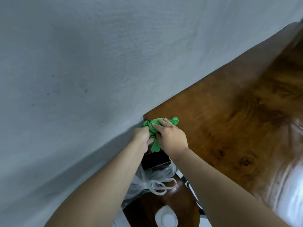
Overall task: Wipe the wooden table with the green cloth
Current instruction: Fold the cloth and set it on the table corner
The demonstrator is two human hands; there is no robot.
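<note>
Green cloth (pixel 153 128): crumpled, lying at the corner of the wooden counter (pixel 229 115) next to the grey wall (pixel 82 63), one end hanging down over the counter's edge. Left hand (pixel 142 135): grip closed around the cloth's left side, fingers curled into the fabric, thumb tip showing at the lower fold. Right hand (pixel 170 136): just right of the left, grip spread open, palm down, fingers flat and pressing the cloth onto the counter; it pins the cloth without clasping it. The two hands nearly touch, with the cloth bunched between them. Counter surface: dark brown with strong grain and knots, stretching away to the right of the right hand, glare at the far right edge. Below the hands, off the counter's edge: a black flat item (pixel 155 159), type not clear, directly under the hanging end of the cloth. Below that: a clear plastic bag (pixel 152 179) with white handles on a round dark wooden seat (pixel 180 203). Nearest the camera on the same seat: a white bottle cap (pixel 166 217), seen from above.
</note>
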